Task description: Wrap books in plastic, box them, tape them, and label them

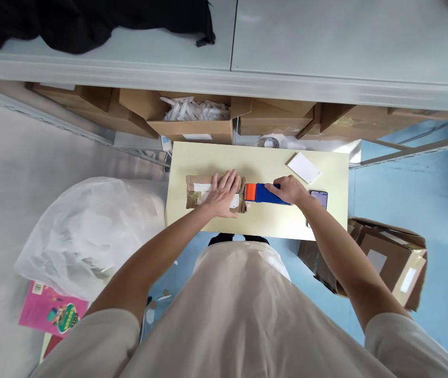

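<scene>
A small brown cardboard parcel [199, 197] with white labels lies lengthwise on the pale yellow table. My left hand [222, 195] rests flat across its right part, fingers stretched out. Against the parcel's right end, which looks torn open, is a blue box [266, 193] with an orange end [250, 192]. Whether the orange end reaches inside the parcel I cannot tell. The far end of the blue box is in the grip of my right hand [288, 189], its thumb lying along the top.
On the table [267, 224] are a white card-like box [304, 167] and a phone [319, 198], close to my right forearm. Cardboard boxes [192, 127] line the shelf behind. A tape roll [271, 142] sits there too. A plastic bag [93, 231] and a carton [385, 260] flank the table.
</scene>
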`<state>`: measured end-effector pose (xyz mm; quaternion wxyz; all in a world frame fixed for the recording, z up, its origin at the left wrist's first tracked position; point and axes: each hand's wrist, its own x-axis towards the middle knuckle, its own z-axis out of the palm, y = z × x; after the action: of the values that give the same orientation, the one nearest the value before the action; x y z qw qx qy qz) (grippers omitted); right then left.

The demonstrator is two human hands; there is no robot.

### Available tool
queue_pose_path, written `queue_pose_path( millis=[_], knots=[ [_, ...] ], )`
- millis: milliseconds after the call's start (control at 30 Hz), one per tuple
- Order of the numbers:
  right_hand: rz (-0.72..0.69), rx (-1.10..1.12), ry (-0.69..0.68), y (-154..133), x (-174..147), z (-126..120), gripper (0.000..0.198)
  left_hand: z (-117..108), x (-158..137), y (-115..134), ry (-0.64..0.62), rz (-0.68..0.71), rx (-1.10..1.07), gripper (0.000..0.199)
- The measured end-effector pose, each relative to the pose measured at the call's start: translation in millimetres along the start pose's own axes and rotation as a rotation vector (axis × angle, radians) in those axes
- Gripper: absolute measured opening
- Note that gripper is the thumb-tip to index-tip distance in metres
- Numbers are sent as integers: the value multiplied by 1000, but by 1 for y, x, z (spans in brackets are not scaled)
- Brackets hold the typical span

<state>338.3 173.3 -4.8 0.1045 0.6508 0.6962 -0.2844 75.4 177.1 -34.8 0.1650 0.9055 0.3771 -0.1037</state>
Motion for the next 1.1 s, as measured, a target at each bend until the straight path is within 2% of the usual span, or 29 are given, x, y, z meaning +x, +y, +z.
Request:
queue_pose_path(
  millis=[133,300,400,467,567,700,800,867,967,1033,1100],
  knots=[
    [-29,22,-5,3,3,2,65,2,20,19,68,37,-45,119],
    [-94,143,-62,31,-5,0,62,4,17,10,75,46,-37,117],
    [-32,103,-79,59,-13,-5,61,2,16,8,47,57,-24,116],
    [37,29,-84,68,-18,-7,61,-1,15,10,28,69,-5,108],
    [135,-83,-76,50,-18,-8,61,-6,14,16,21,106,50,87],
    [210,-163,-64,-13,-4,-4,57,-15,20,27,-1,195,146,63],
    [206,-177,-70,-56,9,2,43,-20,31,35,-44,266,218,54],
    [179,-204,-61,-74,17,8,34,-21,37,39,-66,279,251,52],
    [133,-226,-76,-81,20,19,26,-20,38,41,-107,249,269,45],
    [131,-199,-95,-73,18,26,25,-17,36,40,-121,221,252,41],
    [178,-139,-45,-57,11,28,35,-14,34,38,-118,202,215,41]
  ],
)
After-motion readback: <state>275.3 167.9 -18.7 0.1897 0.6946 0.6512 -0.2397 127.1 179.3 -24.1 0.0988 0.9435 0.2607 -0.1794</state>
